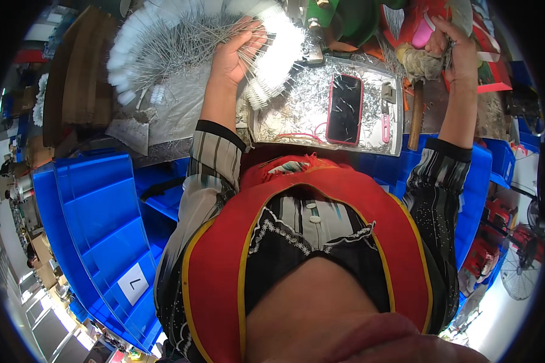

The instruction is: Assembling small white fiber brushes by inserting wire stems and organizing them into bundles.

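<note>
Left hand (239, 53), partly hidden, closed on white brushes' stems (188, 51) — right hand (461, 51) by pink piece (422, 31), grip unclear.

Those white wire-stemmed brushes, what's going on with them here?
The person's left hand has its fingers curled around wire stems of the white brushes, heaped toward the left. The right hand is by a greyish wad; its grip is unclear. Between them, a tray holds a phone.
</note>
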The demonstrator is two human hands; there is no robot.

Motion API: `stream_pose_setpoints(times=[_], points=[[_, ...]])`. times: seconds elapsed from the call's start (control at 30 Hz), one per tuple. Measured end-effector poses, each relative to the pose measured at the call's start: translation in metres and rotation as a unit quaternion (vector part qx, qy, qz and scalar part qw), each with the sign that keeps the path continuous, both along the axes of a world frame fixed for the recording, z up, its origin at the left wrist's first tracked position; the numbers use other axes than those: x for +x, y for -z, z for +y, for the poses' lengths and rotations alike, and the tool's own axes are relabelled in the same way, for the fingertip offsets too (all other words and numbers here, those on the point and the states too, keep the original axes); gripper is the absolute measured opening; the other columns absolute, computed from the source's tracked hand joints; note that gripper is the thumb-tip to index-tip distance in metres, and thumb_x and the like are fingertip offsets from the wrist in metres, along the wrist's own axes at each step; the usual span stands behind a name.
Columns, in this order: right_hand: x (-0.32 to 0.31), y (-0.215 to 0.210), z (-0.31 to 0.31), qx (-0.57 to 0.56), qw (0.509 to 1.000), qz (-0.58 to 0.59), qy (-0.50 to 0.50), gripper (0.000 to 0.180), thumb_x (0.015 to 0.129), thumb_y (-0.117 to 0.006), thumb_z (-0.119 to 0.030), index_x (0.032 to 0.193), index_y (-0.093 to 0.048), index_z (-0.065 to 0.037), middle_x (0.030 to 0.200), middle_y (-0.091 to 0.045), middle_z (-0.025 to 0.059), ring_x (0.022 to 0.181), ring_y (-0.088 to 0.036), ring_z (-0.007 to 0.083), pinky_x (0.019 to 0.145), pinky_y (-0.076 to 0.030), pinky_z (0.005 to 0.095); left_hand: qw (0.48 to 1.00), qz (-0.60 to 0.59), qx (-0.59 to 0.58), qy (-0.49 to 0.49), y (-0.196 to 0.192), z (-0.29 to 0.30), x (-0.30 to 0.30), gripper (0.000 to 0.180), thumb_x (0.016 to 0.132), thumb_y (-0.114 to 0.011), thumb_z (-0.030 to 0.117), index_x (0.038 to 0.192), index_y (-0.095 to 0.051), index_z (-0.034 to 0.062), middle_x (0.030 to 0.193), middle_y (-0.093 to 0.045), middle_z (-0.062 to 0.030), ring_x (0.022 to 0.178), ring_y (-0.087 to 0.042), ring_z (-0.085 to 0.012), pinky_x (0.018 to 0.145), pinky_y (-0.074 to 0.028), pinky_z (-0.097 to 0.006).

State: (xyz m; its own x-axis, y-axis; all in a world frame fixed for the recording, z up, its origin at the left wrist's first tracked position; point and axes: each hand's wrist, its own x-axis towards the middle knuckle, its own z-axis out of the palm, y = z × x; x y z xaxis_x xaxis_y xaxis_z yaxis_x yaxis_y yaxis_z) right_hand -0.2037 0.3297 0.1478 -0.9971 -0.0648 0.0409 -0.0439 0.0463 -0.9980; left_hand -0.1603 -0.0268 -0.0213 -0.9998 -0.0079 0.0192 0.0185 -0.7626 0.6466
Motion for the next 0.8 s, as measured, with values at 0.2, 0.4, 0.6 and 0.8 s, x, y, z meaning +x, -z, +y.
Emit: stream_pose_setpoints(times=[0.2,0.4,0.6,0.8], points=[[0.008,0.099,-0.003,-0.070,0.954,0.291,0.019,0.014,0.076,-0.051,-0.006,0.068,-0.053,0.006,0.050,-0.042,0.0050,0.048,-0.044,0.0177,0.058,-0.042,0.0339,0.999,0.005,0.028,0.023,0.000,0.004,-0.010,0.035,0.077,-0.050,-0.005,0.111,-0.043,-0.0057,0.106,-0.053,-0.0193,0.096,-0.054,-0.0279,0.087,-0.045,-0.038],[0.009,0.054,0.003,-0.090,0.990,0.110,0.006,0.018,0.075,-0.050,-0.006,0.060,-0.049,0.003,0.049,-0.040,0.0055,0.049,-0.044,0.0182,0.059,-0.041,0.0331,0.994,-0.021,0.100,-0.039,-0.004,-0.001,-0.008,0.034,0.075,-0.051,-0.008,0.109,-0.045,-0.0057,0.104,-0.053,-0.0198,0.094,-0.055,-0.0291,0.084,-0.047,-0.039],[-0.003,-0.002,0.006,-0.013,0.999,-0.035,-0.036,0.033,0.077,-0.055,-0.019,0.050,-0.039,-0.009,0.047,-0.037,0.0020,0.048,-0.042,0.0141,0.056,-0.039,0.0276,0.984,-0.043,0.099,-0.144,-0.003,0.014,-0.002,0.032,0.072,-0.054,-0.008,0.104,-0.049,-0.0039,0.099,-0.055,-0.0178,0.087,-0.057,-0.0282,0.077,-0.050,-0.038],[-0.016,-0.020,0.013,0.037,0.993,-0.087,-0.074,0.034,0.078,-0.055,-0.022,0.050,-0.039,-0.011,0.047,-0.036,0.0013,0.047,-0.042,0.0134,0.054,-0.037,0.0259,0.969,-0.077,0.065,-0.227,-0.005,0.020,-0.003,0.030,0.071,-0.056,-0.008,0.100,-0.051,-0.0037,0.090,-0.057,-0.0160,0.078,-0.059,-0.0266,0.070,-0.053,-0.037]])
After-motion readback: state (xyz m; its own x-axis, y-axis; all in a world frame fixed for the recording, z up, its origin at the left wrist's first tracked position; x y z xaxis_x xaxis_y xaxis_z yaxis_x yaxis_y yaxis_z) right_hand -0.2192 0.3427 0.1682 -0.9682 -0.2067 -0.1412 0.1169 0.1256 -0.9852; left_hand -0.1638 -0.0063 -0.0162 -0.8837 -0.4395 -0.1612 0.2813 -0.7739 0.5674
